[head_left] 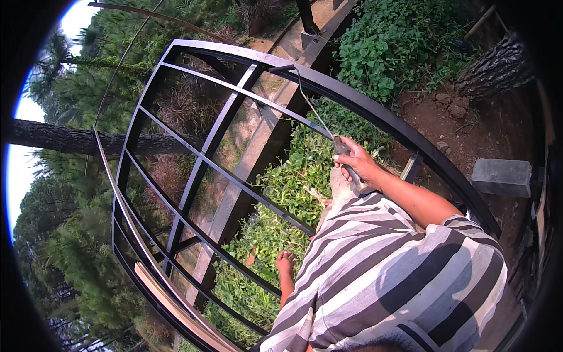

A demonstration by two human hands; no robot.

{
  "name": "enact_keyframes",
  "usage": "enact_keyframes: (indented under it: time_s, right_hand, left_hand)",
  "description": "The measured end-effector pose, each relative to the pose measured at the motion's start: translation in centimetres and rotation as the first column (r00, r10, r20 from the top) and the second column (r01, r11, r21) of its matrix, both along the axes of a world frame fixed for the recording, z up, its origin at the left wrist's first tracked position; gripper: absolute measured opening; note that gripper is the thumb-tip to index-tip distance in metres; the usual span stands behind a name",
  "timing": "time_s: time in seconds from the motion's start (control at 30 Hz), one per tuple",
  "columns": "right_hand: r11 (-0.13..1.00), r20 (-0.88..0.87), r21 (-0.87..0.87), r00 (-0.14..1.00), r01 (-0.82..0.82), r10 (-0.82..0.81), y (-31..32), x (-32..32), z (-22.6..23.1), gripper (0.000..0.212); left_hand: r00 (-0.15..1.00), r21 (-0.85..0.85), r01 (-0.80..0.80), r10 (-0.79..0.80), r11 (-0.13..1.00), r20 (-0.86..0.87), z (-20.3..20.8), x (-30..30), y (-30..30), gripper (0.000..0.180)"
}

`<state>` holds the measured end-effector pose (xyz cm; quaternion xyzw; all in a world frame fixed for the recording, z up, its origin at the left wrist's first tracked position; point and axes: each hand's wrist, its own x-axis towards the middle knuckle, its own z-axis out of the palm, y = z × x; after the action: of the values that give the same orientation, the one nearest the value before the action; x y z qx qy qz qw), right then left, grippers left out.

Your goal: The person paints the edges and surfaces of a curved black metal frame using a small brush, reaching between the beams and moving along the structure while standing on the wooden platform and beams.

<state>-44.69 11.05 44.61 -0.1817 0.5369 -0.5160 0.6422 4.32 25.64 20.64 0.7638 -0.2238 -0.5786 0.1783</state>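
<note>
My right hand is wrapped round the handle of a small paint roller, whose thin bent wire runs up and away from the grip. The roller's dark head lies at the far beam of a black metal frame, a grid of long and cross bars. Lower down, beside my striped shirt, my left hand hangs over the greenery with its fingers loosely bent and apart. Nothing shows in it, and it seems to be clear of the bars.
Below the frame runs a concrete ledge among leafy plants. Long wooden strips lie along the frame's left side. A tree trunk crosses behind it. At right, a grey block sits on bare soil near another trunk.
</note>
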Motion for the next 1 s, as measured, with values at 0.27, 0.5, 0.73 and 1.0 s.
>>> enact_keyframes:
  time_s: [0.27, 0.5, 0.73, 1.0]
  right_hand:
    - [0.963, -0.094, 0.256, 0.994, 0.08, -0.058, 1.9, -7.1, -3.9, 0.077]
    - [0.936, -0.231, 0.34, 0.973, 0.086, -0.005, 3.1, -14.3, -6.1, 0.077]
    - [0.946, -0.278, 0.325, 0.956, -0.004, 0.099, 0.1, -21.0, -7.9, 0.076]
    - [0.947, -0.282, 0.318, 0.949, -0.047, 0.142, -1.5, -22.1, -9.4, 0.076]
  left_hand:
    - [0.97, 0.118, 0.199, -0.213, 0.973, 0.12, 2.0, -2.9, -5.9, 0.026]
    - [0.98, 0.068, 0.158, -0.165, 0.985, 0.113, 4.0, -11.7, -14.0, 0.029]
    - [0.952, -0.118, 0.303, -0.294, 0.946, 0.083, 4.5, -21.2, -18.5, 0.034]
    - [0.905, -0.124, 0.394, -0.361, 0.911, 0.225, 3.2, -22.3, -12.7, 0.03]
